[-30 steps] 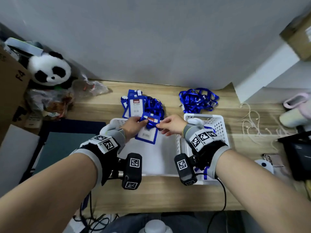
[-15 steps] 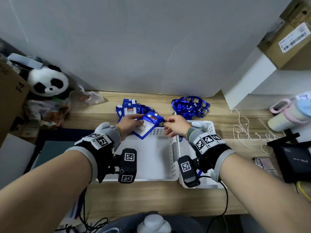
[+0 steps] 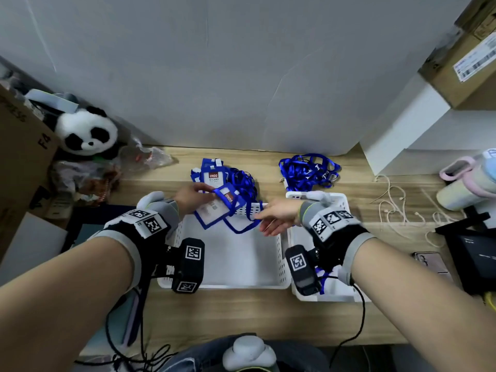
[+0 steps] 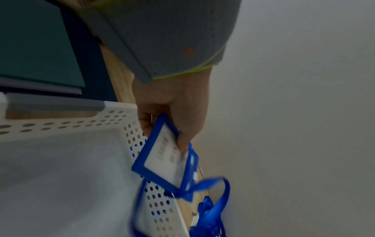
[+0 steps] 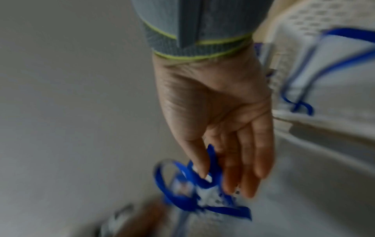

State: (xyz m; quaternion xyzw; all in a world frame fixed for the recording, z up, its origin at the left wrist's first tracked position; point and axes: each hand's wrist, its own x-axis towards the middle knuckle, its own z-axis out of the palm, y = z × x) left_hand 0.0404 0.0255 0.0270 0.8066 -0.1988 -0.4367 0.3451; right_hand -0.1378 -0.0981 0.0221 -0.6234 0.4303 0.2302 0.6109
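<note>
Currently, the fingers of my left hand (image 3: 192, 196) pinch the blue ID badge holder (image 3: 214, 213) over the white basket (image 3: 236, 285) while my right hand (image 3: 279, 217) pinches its lanyard (image 3: 240, 231); next, I judge, unclip them apart.

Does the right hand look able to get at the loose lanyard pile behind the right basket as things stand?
Probably yes: the lanyard pile lies uncovered on the desk just beyond the right basket, nothing between. But the right hand pinches a blue strap, so it likely must release that first.
</note>
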